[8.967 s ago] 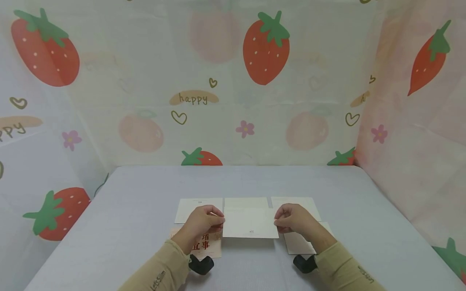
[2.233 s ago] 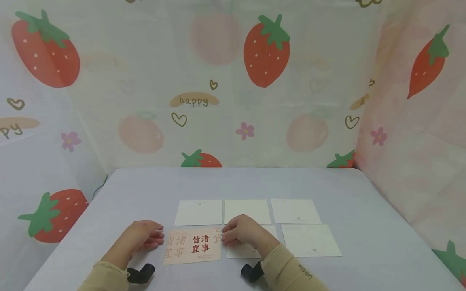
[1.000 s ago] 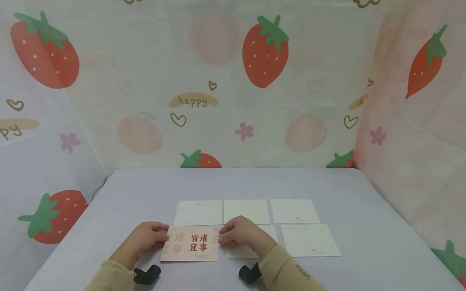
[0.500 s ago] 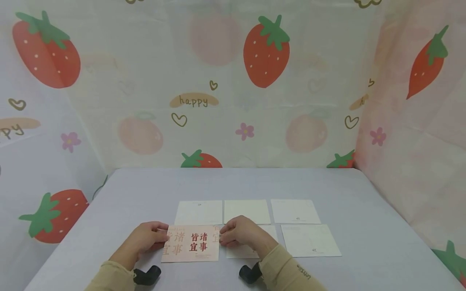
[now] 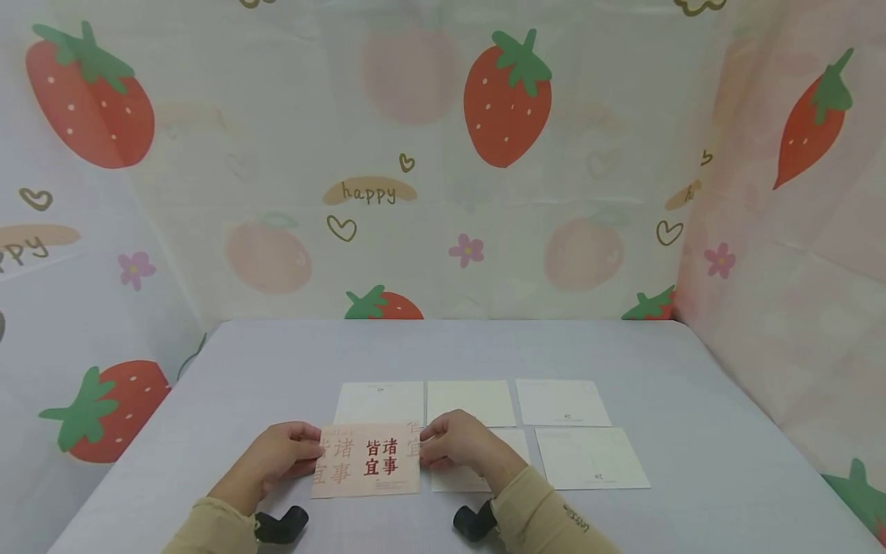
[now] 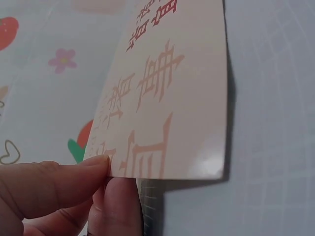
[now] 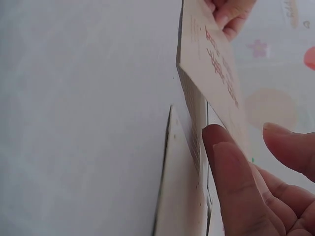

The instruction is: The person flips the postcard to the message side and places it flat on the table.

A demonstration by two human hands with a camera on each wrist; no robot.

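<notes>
A pale pink card [image 5: 384,487] with red Chinese characters lies face up at the front left of the group of cards. My left hand [image 5: 271,459] pinches its left edge, thumb on the printed face and fingers beneath. In the left wrist view the card [image 6: 197,108] is tilted, with a shadow beside it. My right hand [image 5: 465,446] is at the opposite edge. Seen from the right wrist, its fingers [image 7: 236,182] sit right at the edge of the card [image 7: 209,54], while the thumb stands apart from it. A white card [image 5: 460,482] is partly hidden under the right hand.
Behind the pink card stretches a row of white cards, left [image 5: 381,404], middle [image 5: 467,394] and right [image 5: 562,404]. Another white card [image 5: 591,459] lies at front right. A strawberry-print curtain [image 5: 443,154] encloses the white table [image 5: 277,354].
The blank card held between both hands earlier is out of them. The left hand has moved right onto the pink card's edge, and that card's far edge has since risen.
</notes>
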